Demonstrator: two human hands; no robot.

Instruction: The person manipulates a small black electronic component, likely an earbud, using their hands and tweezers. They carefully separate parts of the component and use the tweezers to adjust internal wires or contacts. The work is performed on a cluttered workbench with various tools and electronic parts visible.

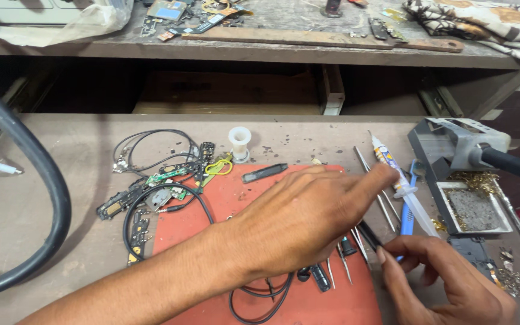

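Left hand point(308, 222) stretched palm-down toward two o'clock over red rubber mat point(236, 198), fingers loose, index tip touching clear plastic syringe point(401, 186). Right hand point(446, 283) at five o'clock, fingers curled, pinching thin black tool point(369, 235).

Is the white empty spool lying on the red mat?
No, the white spool stands upright on the bare grey table, just beyond the far edge of the red mat.

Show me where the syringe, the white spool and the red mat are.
syringe point(399, 180), head view, on the clear barrel near its middle.
white spool point(239, 142), head view, on its upright core.
red mat point(236, 192), head view, on a bare patch left of the hand.
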